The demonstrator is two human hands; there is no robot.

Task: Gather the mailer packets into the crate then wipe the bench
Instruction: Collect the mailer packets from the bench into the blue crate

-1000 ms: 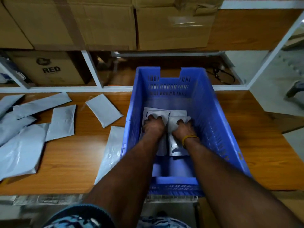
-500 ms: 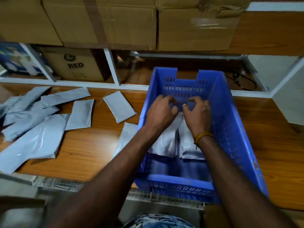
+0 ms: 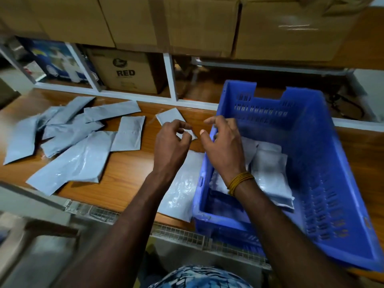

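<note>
Left hand point(image 3: 172, 142) and right hand point(image 3: 223, 146): loosely curled, empty, mid-frame beside blue crate point(image 3: 311, 125); grey mailer packets point(image 3: 83, 154) spread left, awaiting pickup

Cardboard box point(image 3: 126, 72) on the far shelf, left of centre: printed word "RED" beneath a dark, unreadable logo.

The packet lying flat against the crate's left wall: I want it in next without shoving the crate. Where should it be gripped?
Probably by the left long edge of the packet, coming from the left. It lies flat, its right edge tight against the crate, its near end at the bench front; pinch it there.
</note>
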